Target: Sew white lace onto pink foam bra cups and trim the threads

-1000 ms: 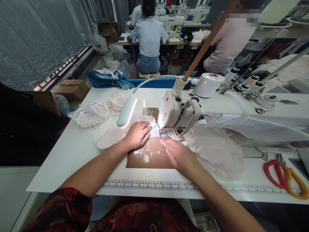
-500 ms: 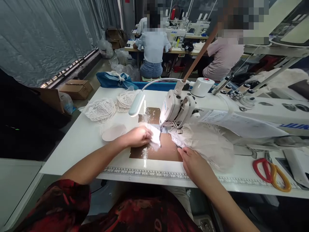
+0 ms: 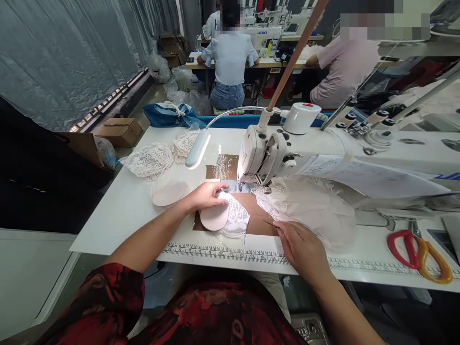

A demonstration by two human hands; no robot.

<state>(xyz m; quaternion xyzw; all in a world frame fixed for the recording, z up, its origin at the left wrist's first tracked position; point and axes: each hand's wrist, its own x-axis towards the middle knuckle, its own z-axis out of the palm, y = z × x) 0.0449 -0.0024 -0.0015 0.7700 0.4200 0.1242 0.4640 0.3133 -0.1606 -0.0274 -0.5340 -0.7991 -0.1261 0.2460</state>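
Note:
My left hand (image 3: 207, 196) is at the upper edge of a pale oval pad (image 3: 213, 218), its thumb on the pad and its fingers curled toward the needle plate. White scalloped lace (image 3: 235, 218) lies against the pad's right side, in front of the sewing machine (image 3: 264, 153). Near the table's front, my right hand (image 3: 300, 244) is closed round a thin, pointed dark tool (image 3: 268, 223); its exact kind is not clear. The tool points left, toward the lace. A heap of sheer white lace fabric (image 3: 316, 208) rests right of the needle, behind my right hand.
Lace pieces (image 3: 149, 160) and another oval pad (image 3: 170, 193) lie on the left of the table. Scissors with red and yellow handles (image 3: 419, 254) are at the right. A lamp (image 3: 198, 149) hangs over the work. A ruler strip (image 3: 223, 252) runs along the front. Co-workers sit beyond.
The white piece in my left hand has been laid out flatter and nearer the front edge, showing the oval pad and lace. My right hand has shifted slightly right in view.

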